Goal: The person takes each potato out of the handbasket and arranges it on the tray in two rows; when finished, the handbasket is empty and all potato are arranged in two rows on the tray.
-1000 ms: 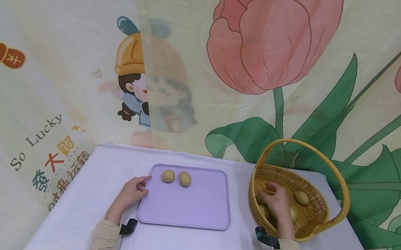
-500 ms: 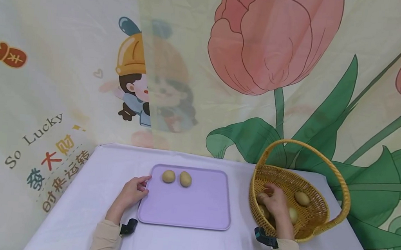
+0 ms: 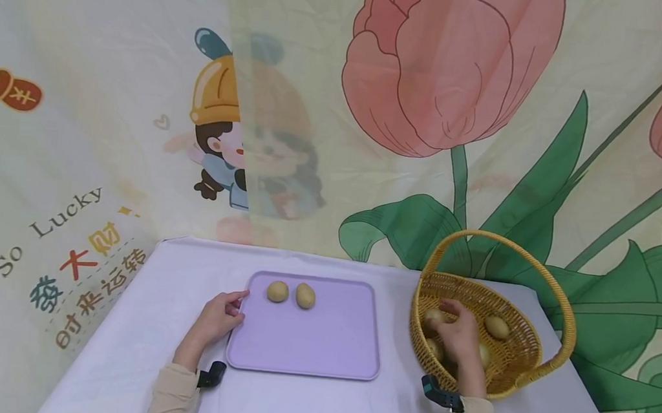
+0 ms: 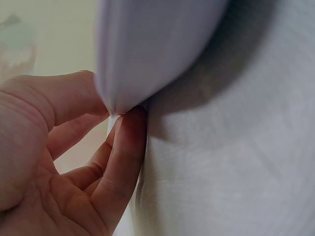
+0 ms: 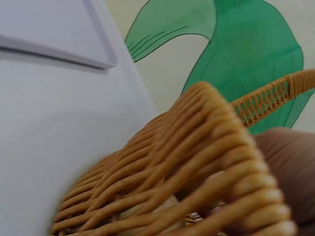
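In the head view, my left hand is at the left edge of a lilac tray. The left wrist view has its thumb and fingertips pinching the tray's rim. Two potatoes, one rounder and one longer, lie side by side near the tray's far edge. Over on the right, my right hand reaches into a wicker basket and grips a potato between thumb and fingers. In the right wrist view, the basket's woven wall hides most of that hand.
Several more potatoes sit in the basket, one of them at its right side. A tall arched handle rises over the basket. White cloth covers the table, and a printed curtain hangs behind it.
Inside the basket, my right hand has shifted only slightly, and the potato between its thumb and fingers shows a little higher. The left hand, tray and its two potatoes stay put.
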`<state>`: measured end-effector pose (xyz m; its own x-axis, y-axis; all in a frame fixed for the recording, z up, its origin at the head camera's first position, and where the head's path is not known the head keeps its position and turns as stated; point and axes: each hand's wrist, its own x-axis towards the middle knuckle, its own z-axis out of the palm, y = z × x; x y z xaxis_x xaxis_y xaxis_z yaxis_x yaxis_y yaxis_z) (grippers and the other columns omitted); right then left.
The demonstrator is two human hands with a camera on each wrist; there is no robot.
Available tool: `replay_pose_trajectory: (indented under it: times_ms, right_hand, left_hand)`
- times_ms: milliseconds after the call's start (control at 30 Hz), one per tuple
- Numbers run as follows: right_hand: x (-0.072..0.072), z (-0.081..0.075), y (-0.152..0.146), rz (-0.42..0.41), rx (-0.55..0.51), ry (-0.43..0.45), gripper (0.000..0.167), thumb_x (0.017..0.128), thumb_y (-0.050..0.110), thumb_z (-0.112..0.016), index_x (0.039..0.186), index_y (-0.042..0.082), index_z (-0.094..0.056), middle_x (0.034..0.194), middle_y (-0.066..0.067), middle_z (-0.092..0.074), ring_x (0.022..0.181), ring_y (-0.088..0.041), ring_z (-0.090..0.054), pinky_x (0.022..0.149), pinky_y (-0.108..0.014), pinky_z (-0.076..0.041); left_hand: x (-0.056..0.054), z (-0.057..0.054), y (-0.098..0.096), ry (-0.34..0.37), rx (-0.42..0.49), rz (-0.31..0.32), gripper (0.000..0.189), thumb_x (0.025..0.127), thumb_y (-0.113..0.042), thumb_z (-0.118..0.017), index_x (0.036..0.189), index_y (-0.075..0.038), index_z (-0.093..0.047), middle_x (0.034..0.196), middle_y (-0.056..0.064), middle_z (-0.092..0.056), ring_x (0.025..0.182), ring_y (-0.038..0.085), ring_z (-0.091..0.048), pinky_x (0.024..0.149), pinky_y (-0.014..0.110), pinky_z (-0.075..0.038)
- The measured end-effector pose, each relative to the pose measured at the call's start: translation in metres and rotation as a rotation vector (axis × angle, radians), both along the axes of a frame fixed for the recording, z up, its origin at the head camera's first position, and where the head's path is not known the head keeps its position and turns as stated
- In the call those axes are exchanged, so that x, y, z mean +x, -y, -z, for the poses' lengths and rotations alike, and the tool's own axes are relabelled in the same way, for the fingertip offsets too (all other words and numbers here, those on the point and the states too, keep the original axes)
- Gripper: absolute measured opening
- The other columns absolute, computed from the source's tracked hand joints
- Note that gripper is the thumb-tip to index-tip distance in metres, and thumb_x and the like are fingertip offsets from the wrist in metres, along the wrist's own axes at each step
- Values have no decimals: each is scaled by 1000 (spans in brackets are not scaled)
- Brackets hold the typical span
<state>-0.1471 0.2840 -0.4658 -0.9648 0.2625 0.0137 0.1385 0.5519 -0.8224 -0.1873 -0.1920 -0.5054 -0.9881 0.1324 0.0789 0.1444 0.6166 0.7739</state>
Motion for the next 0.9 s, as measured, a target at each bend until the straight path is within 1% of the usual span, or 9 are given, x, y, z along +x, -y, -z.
replay_pose_trajectory:
  times_ms: [100, 167, 267, 333, 467, 600, 767, 900]
  right_hand:
    - [2, -3, 0, 41, -94, -19, 53, 86, 3, -69, 136, -5, -52, 136, -26, -52, 115, -40, -56, 86, -29, -45]
    - [4, -6, 0, 61, -146, -16, 54, 87, 3, -69, 137, -2, -51, 139, -22, -50, 118, -37, -53, 84, -22, -43]
    - [6, -11, 0, 76, -183, -22, 55, 87, 4, -69, 139, -1, -51, 141, -19, -49, 119, -35, -52, 79, -15, -42]
    - [6, -13, 0, 80, -200, -24, 55, 88, 4, -69, 139, 0, -50, 141, -19, -49, 120, -34, -51, 77, -12, -41]
    - [7, -17, 1, 81, -219, -33, 54, 89, 5, -69, 139, -1, -50, 141, -19, -49, 123, -35, -50, 78, -10, -40]
    - [7, -20, 1, 72, -232, -30, 55, 90, 8, -70, 140, 1, -50, 141, -20, -49, 126, -36, -49, 80, -10, -39]
    - [7, -23, 4, 68, -233, -38, 55, 89, 10, -71, 140, 2, -51, 140, -18, -52, 124, -31, -50, 83, -11, -40]
    - [8, -27, 9, 53, -228, -44, 56, 90, 16, -72, 140, 2, -51, 140, -18, -53, 124, -29, -50, 85, -13, -39]
  left_hand:
    - [0, 0, 0, 4, 1, -3, 51, 75, 6, -68, 125, 8, -62, 93, 12, -61, 79, 20, -62, 71, 27, -51]
    - [0, 1, 1, 7, -1, -5, 50, 75, 6, -68, 125, 8, -62, 94, 12, -61, 79, 20, -62, 71, 27, -51]
    - [0, 1, 1, 4, 0, -7, 50, 75, 7, -68, 125, 8, -62, 93, 12, -61, 78, 20, -62, 71, 27, -51]
    - [0, 2, 1, 0, 0, -7, 50, 75, 7, -68, 125, 8, -62, 93, 12, -61, 78, 20, -62, 71, 27, -51]
    - [0, 2, 1, 0, -2, -6, 50, 75, 7, -68, 125, 8, -62, 93, 12, -61, 78, 20, -62, 70, 27, -50]
    - [-1, 3, 1, -6, 0, -2, 50, 75, 7, -68, 125, 8, -62, 93, 12, -61, 78, 20, -61, 70, 27, -50]
    - [-1, 3, 1, -7, -6, -2, 50, 75, 6, -69, 125, 8, -62, 92, 11, -61, 78, 19, -61, 70, 27, -50]
    - [-2, 2, 1, -5, -12, 1, 50, 76, 6, -69, 125, 8, -62, 93, 11, -61, 78, 19, -61, 70, 28, -50]
